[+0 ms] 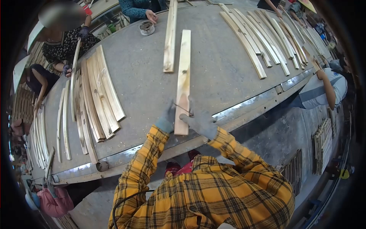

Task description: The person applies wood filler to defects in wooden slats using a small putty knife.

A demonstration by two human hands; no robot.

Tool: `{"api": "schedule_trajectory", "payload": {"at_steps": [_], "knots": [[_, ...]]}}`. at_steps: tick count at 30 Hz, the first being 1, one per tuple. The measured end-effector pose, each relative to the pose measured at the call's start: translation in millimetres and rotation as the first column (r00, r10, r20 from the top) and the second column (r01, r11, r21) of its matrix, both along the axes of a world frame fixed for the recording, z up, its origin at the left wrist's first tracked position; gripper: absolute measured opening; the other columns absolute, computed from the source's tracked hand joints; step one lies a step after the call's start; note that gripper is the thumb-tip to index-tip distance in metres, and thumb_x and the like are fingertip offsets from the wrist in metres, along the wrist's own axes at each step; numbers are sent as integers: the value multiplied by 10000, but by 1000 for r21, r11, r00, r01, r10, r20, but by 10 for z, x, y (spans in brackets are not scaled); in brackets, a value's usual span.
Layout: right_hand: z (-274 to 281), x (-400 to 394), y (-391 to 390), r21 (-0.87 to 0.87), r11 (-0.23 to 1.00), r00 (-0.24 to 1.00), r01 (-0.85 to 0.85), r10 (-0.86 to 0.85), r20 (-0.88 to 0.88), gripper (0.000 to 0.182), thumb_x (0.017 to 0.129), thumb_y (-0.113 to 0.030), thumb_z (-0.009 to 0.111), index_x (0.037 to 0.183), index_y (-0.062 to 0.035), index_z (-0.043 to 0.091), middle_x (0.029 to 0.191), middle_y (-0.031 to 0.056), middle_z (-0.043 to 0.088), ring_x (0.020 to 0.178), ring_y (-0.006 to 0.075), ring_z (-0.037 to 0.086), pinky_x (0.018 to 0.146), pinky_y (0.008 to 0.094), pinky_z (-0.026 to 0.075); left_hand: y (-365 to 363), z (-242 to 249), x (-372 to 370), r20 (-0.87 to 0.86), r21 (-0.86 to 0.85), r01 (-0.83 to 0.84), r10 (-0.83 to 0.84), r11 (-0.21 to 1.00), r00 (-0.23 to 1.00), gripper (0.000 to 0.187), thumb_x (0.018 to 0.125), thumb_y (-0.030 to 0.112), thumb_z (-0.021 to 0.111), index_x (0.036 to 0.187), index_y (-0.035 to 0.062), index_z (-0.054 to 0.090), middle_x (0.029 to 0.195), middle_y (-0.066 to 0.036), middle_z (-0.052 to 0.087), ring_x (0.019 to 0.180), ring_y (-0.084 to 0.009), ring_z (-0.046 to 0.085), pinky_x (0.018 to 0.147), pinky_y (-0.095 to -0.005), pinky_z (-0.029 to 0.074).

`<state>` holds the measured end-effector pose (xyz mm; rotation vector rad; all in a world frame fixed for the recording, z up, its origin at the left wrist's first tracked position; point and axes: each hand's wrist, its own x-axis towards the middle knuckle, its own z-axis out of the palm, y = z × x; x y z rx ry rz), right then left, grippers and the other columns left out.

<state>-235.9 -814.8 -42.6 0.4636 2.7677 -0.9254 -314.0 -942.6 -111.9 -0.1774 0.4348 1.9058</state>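
A pale wooden slat [183, 72] with a knot and a reddish lower end points away from me, its near end close to the table's front edge. My left hand [166, 119], in a grey glove, is closed at the slat's left edge, its fingers partly hidden. From the right, my gloved right hand [202, 123] grips the same slat, thumb on its upper face and fingers at its edge. A thin dark line crosses the slat between my hands; I cannot tell whether it is a tool. Just beyond lies another slat [170, 42].
The grey table [141, 68] carries a row of slats [100, 95] at left and another row [263, 42] at right. A round tin [146, 28] stands at the far edge beside a co-worker's hand [151, 16]. Other people work around the table, several handling slats.
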Motion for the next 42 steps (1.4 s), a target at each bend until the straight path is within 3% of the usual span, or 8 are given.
{"api": "schedule_trajectory", "payload": {"at_steps": [1,3,7,12,24,29,37,42], "knots": [[-30,66,98,-4,1000,1000,-1,1,2,765,793,-399,600,1364,-39,241,1106,233,561,1000,384,565,866,439,455,-71,-27,90,2,-4,-1,1,1000,1000,608,821,357,612,1265,17,374,1025,-130,572,878,-227,591,751,-386,517],[-96,198,319,14,1000,988,-2,5,-154,520,850,-352,564,1254,-44,453,1013,184,604,929,338,597,806,417,481,-304,65,304,-529,-516,-96,-229,851,817,574,775,236,679,1212,-7,399,904,-129,586,732,-206,616,624,-340,535],[199,212,607,-273,961,925,48,-146,-352,358,887,-322,530,1113,-50,588,898,129,617,801,255,605,700,349,492,-1069,477,737,-458,-474,12,-258,880,851,496,733,84,672,1141,-32,413,749,-110,577,567,-196,586,508,-293,502],[54,-157,300,-220,954,747,-203,6,-665,266,877,-214,564,1107,-96,621,782,71,596,678,158,553,596,275,446,-1699,530,1411,-494,-490,-251,-28,835,869,582,703,22,681,1197,-11,375,738,-126,572,570,-221,594,480,-317,501],[-419,-515,-406,76,916,676,-393,344,-651,266,785,-85,615,1043,-135,655,801,98,630,753,203,599,652,308,492,-1965,182,1457,-224,-469,-299,216,831,950,383,776,144,631,1082,11,443,753,-111,549,596,-200,570,505,-330,511],[-306,-549,-624,-69,848,756,-526,429,-495,255,796,-174,577,1039,-209,650,728,51,583,719,222,596,599,358,471,-2000,471,1529,-225,-484,-331,250,810,942,391,805,227,618,1060,-29,467,759,-109,576,566,-192,580,491,-306,504],[-414,-662,-980,533,672,577,-514,731,-364,238,818,-146,511,1019,-204,624,784,54,563,688,232,600,554,358,483,-2012,522,1640,-233,-385,-396,327,834,916,477,797,185,627,1176,6,397,760,-112,563,543,-187,583,447,-303,509],[-392,-494,-989,510,640,565,-575,761,-317,260,817,-138,499,1044,-206,606,827,61,549,691,242,599,549,360,487,-2043,567,1625,-211,-380,-393,335,838,918,500,794,173,627,1196,8,381,747,-114,558,530,-196,583,426,-308,501]]}}
